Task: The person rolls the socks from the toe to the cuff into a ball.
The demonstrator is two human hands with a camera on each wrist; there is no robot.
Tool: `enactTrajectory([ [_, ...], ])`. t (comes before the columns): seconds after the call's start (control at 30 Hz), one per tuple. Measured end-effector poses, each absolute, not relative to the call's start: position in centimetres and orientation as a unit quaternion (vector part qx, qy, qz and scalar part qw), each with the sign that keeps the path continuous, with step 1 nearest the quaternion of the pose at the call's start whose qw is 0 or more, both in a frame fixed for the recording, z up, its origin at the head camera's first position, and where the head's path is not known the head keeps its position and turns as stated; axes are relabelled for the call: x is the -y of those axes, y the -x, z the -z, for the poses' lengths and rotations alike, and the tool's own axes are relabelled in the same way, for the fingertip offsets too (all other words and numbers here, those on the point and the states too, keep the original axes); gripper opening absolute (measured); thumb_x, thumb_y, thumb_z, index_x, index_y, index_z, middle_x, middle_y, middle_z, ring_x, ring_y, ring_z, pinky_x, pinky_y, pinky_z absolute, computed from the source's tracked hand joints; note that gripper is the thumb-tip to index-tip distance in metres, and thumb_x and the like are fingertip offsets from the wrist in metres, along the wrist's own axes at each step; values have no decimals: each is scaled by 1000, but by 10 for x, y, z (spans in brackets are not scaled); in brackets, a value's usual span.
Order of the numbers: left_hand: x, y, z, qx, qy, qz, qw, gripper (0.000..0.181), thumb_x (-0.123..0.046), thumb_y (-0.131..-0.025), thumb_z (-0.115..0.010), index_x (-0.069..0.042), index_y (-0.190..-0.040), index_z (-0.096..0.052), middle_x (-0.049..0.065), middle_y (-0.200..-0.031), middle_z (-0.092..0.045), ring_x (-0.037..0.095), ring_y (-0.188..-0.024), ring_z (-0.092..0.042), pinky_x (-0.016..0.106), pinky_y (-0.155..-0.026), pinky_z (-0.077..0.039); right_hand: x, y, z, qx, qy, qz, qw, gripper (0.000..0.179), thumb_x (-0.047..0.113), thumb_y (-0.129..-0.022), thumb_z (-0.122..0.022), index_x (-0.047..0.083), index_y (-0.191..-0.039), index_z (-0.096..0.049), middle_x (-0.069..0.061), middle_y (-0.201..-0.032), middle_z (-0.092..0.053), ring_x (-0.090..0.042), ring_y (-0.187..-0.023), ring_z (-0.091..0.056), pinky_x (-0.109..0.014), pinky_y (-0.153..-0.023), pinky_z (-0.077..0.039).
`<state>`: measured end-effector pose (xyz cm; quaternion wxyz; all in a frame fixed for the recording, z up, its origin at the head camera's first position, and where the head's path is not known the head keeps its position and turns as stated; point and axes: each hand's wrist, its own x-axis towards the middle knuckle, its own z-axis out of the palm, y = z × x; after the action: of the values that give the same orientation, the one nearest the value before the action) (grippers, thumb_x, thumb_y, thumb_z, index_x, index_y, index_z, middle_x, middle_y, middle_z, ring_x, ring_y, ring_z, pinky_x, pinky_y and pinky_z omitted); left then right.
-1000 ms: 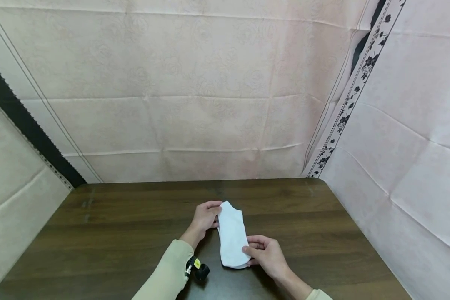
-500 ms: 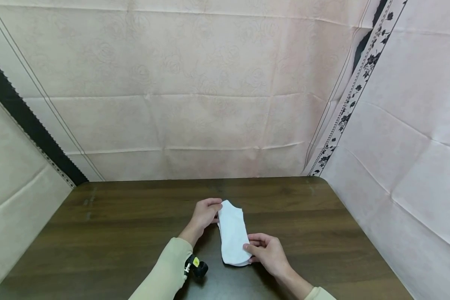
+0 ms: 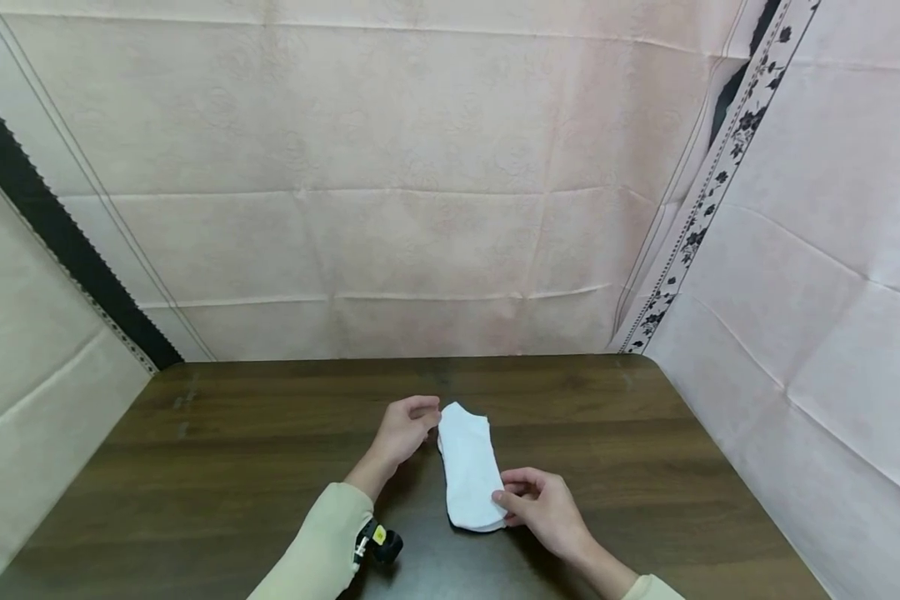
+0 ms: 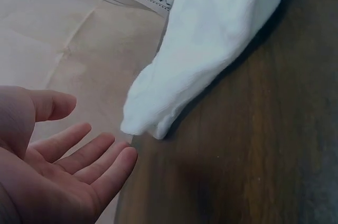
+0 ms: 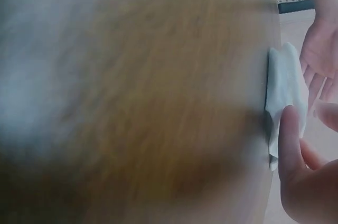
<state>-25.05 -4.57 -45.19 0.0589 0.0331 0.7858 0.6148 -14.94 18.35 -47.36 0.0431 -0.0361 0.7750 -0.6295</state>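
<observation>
A white low-cut sock (image 3: pixel 471 467), apparently with a second one under it, lies flat on the brown table in the head view. My left hand (image 3: pixel 405 429) is beside its upper left edge. In the left wrist view, a gap shows between those relaxed fingers (image 4: pixel 113 171) and the sock (image 4: pixel 200 49). At the lower right edge of the sock is my right hand (image 3: pixel 543 504). Its thumb overlaps the edge in the head view. The right wrist view shows a fairly straight finger (image 5: pixel 289 129) touching the sock (image 5: pixel 285 81), with the thumb raised apart.
Patterned pale cloth (image 3: pixel 420 192) hangs behind the dark wood table (image 3: pixel 270 467), with more cloth (image 3: pixel 817 333) along the right and left sides. A black camera on a strap (image 3: pixel 378 542) sits on my left wrist.
My left hand has drawn slightly left, away from the sock's edge. The right hand stays at the lower right edge. The sock lies almost as before.
</observation>
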Motion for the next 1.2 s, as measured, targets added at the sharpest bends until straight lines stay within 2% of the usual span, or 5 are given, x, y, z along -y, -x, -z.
enactTrajectory([
  [0.37,50,227,450,-791,-117,-596,72,34,-12,-100,-63,-1,-131,-62,17,-125,-65,29,-113,-64,44,-93,-52,-196,146,469,-814,71,576,7,32,9,-87,-79,-7,-112,-67,-10,-91,-68,-23,-72,-68,-32,-63,-58],
  [0.67,51,198,449,-809,-199,-547,77,26,-11,-97,-68,-2,-121,-68,15,-119,-68,31,-111,-64,47,-92,-52,-200,147,466,-848,157,504,-38,22,18,-85,-82,11,-104,-74,3,-92,-69,-14,-82,-66,-29,-73,-55],
  [0.93,56,180,457,-805,-276,-519,85,14,-8,-94,-70,-3,-107,-73,5,-98,-72,12,-89,-64,31,-81,-52,-200,149,475,-830,308,455,-95,16,15,-88,-80,13,-104,-75,4,-105,-70,-15,-90,-68,-33,-76,-57],
  [1.07,57,175,461,-805,-302,-504,83,11,-9,-93,-72,-7,-104,-74,0,-97,-72,7,-87,-63,31,-82,-52,-199,151,476,-823,366,415,-126,17,14,-88,-80,14,-104,-75,6,-106,-70,-15,-98,-67,-32,-82,-55],
  [1.2,58,171,461,-809,-320,-483,97,10,-10,-92,-73,-10,-102,-75,-5,-95,-71,4,-86,-62,31,-81,-53,-198,154,477,-817,395,401,-128,17,10,-86,-81,15,-101,-76,7,-104,-71,-12,-98,-66,-30,-83,-54],
])
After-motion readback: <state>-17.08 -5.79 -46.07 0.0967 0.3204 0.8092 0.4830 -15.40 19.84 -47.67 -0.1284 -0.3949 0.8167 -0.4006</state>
